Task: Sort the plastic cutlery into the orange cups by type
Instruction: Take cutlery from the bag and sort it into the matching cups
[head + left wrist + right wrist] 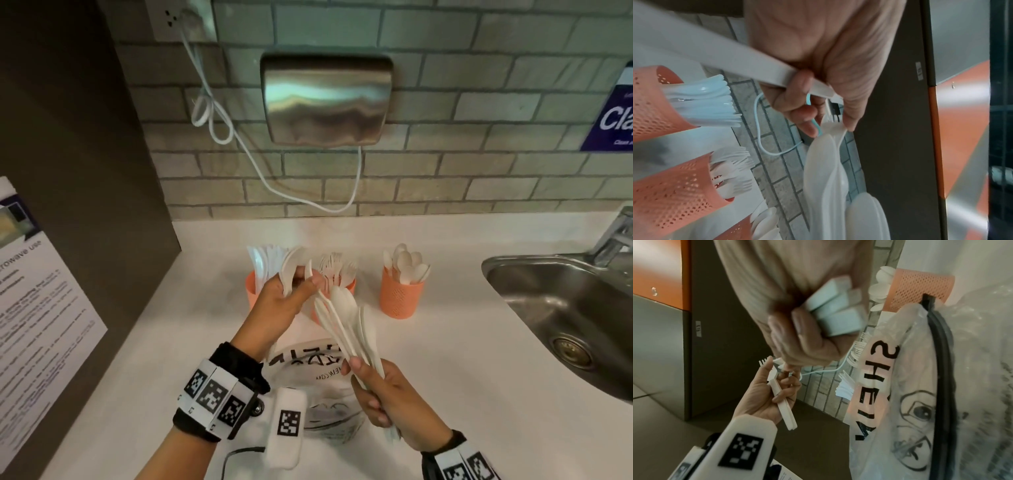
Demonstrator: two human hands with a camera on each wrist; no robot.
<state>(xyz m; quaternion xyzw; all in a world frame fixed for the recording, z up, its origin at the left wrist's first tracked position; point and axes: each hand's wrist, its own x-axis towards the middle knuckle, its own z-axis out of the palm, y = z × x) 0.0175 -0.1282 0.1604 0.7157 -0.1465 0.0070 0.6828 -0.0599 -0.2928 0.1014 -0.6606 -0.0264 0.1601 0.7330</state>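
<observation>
Right hand (385,397) fisted on spoon bundle (349,318), near spoon cup (401,294). Left hand (286,294) pinching probably fork handles. Keep bundle tight, drop bowls-up into spoon cup.

I see a white desk (462,359) carrying three orange cups: the left cup (253,287), middle cup (347,284) and right cup (401,294). A printed plastic bag (329,407) lies nearer me, a steel sink (565,308) set in at right.
</observation>
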